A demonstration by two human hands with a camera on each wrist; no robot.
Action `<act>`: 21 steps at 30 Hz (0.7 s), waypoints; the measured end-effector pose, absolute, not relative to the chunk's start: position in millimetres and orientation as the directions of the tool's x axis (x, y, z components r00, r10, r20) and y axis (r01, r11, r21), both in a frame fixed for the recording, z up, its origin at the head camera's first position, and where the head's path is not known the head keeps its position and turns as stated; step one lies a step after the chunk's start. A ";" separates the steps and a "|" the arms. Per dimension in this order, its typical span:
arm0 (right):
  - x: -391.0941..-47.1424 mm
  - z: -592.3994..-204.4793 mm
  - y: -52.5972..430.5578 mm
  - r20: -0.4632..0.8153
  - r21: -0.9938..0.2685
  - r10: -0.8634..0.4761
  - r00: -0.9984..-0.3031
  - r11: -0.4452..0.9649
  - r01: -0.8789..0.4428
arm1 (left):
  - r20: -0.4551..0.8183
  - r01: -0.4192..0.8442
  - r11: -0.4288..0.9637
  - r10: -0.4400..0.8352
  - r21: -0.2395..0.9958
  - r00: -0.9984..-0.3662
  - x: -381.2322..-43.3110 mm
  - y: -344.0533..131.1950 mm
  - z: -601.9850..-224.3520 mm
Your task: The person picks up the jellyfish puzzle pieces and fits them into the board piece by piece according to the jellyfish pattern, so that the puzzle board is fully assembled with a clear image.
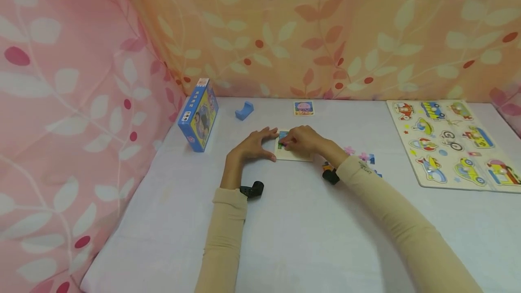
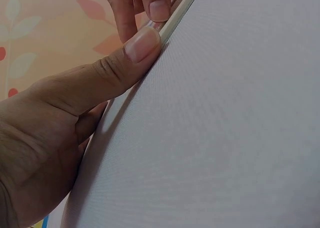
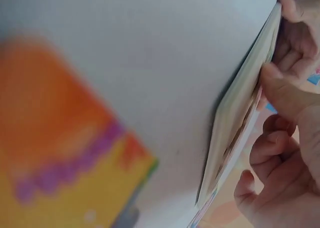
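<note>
A small puzzle tray (image 1: 295, 155) with a pale rim lies flat on the white table, a blue and green patch of picture showing at its left. My left hand (image 1: 252, 145) spans the tray's left side, fingers at the upper corner and thumb at the lower one. In the left wrist view that thumb (image 2: 142, 45) presses on the rim. My right hand (image 1: 303, 140) reaches over the tray and pinches a small pinkish puzzle piece, mostly hidden under its fingertips. The right wrist view shows the right thumb (image 3: 280, 85) at the tray's edge, other fingers curled.
Pink loose pieces (image 1: 363, 156) and a blue one (image 1: 372, 158) lie right of the tray, partly behind my right sleeve. An orange-yellow piece (image 3: 75, 153) looms blurred. Further off are a blue box (image 1: 199, 116), a blue notched block (image 1: 244, 111), a picture card (image 1: 303, 108) and a vehicle board (image 1: 437, 153).
</note>
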State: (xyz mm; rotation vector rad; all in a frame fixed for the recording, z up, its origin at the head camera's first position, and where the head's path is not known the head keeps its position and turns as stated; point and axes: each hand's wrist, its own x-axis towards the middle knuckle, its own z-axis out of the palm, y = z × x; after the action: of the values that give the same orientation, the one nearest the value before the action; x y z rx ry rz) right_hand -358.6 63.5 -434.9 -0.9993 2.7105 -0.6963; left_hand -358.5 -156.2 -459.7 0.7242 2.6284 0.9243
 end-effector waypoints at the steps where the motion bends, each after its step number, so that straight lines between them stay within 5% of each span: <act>1: -360.1 -434.4 64.2 -0.011 -0.481 -0.652 -0.758 0.668 -0.568 | -0.078 0.371 0.673 0.537 0.640 -0.840 -358.8 -155.7 -459.7; 13: -379.3 -431.0 69.1 -0.202 -0.557 -0.601 -0.774 0.720 -0.414 | -0.047 0.402 0.639 0.566 0.656 -0.823 -360.4 -153.9 -457.2; 21: -378.0 -436.0 72.2 -0.095 -0.653 -0.623 -0.776 0.628 -0.423 | -0.046 0.404 0.645 0.563 0.649 -0.825 -360.5 -156.3 -460.9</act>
State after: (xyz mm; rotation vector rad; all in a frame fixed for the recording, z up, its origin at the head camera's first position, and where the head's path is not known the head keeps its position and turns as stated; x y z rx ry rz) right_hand -378.0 72.2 -436.0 -0.8424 2.5396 -0.9018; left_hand -360.5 -156.3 -460.9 0.7846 2.6215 0.9464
